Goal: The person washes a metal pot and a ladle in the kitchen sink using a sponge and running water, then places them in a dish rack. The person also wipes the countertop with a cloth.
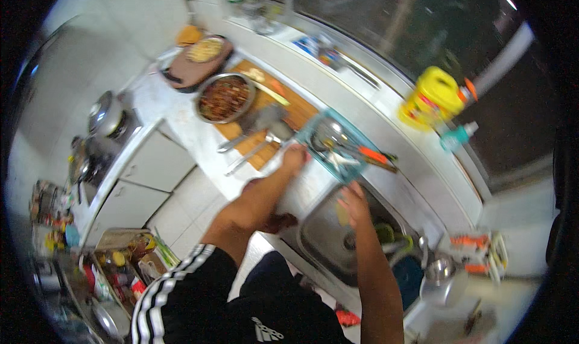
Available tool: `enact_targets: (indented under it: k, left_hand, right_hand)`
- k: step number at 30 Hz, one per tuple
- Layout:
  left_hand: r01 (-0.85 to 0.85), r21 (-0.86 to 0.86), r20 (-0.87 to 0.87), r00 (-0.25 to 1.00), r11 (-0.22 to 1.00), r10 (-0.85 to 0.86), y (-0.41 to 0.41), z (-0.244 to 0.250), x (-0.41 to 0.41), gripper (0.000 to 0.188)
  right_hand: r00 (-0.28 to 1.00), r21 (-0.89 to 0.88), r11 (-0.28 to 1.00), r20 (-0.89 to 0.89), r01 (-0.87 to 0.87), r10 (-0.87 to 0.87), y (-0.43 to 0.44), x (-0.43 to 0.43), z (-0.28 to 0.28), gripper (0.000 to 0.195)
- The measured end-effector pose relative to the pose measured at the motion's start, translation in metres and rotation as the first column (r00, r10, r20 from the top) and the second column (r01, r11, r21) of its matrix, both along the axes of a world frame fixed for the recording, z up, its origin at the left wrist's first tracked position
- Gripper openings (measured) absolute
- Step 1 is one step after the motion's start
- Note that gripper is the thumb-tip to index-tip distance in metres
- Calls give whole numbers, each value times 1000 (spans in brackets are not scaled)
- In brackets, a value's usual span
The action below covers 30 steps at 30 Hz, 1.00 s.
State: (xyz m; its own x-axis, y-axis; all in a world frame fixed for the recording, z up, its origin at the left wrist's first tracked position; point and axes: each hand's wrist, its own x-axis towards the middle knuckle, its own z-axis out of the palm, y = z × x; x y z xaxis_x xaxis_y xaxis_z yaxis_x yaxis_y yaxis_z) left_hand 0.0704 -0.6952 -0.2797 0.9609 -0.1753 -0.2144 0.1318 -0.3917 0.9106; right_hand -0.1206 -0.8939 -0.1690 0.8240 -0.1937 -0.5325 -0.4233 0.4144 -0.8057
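Observation:
My left hand point(296, 158) is at the near left corner of a teal plastic basket point(348, 174), beside the wooden cutting board. Something pinkish shows at its fingertips, too blurred to name. My right hand point(355, 203) is above the stainless-steel sink point(323, 235), fingers extended towards the basket. Beside its thumb is a yellowish patch point(342, 215); whether the hand holds it I cannot tell. In the basket lie a metal ladle point(330, 129) and an orange-handled utensil point(373, 155). Blurred knives, one with a long blade point(249, 156), rest across the cutting board point(301, 111).
A metal bowl of brown food pieces point(225, 98) overlaps the board. Behind it stands a brown tray point(199, 68) with pale food. A yellow jug point(429, 99) and a teal bottle point(457, 138) stand on the window ledge. Green items point(384, 233) lie at the sink's right side.

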Motion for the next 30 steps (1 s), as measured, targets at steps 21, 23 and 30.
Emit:
enact_targets:
  k: [21, 23, 30]
  left_hand:
    - [-407, -909, -364, 663, 94, -654, -48, 162, -200, 45]
    - [-288, -952, -295, 789, 99, -539, -19, 197, -206, 49]
    - [250, 189, 751, 586, 950, -304, 134, 256, -260, 47]
  right_hand:
    - [688, -935, 277, 352, 223, 634, 65, -71, 94, 50]
    - [786, -906, 389, 359, 164, 503, 84, -70, 97, 50]
    - [811, 467, 738, 557, -487, 182, 224, -76, 114, 50]
